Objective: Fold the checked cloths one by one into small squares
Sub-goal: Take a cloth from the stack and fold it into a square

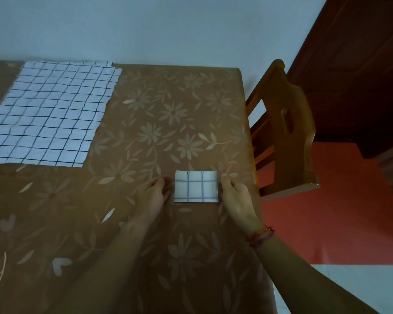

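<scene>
A small folded checked cloth [195,186], white with blue lines, lies flat on the brown flowered tablecloth [145,223] near the table's right edge. My left hand [153,193] rests at its left edge with fingers curled against the table, touching the cloth's side. At the cloth's right edge my right hand [235,196] does the same, fingers curled. Whether either hand pinches the cloth is hidden. A pile of unfolded checked cloths [48,114] lies spread flat at the far left.
A wooden chair [286,132] stands close against the table's right side. Beyond it are a red floor [327,211] and a dark wooden door [361,64]. A pale wall runs behind the table.
</scene>
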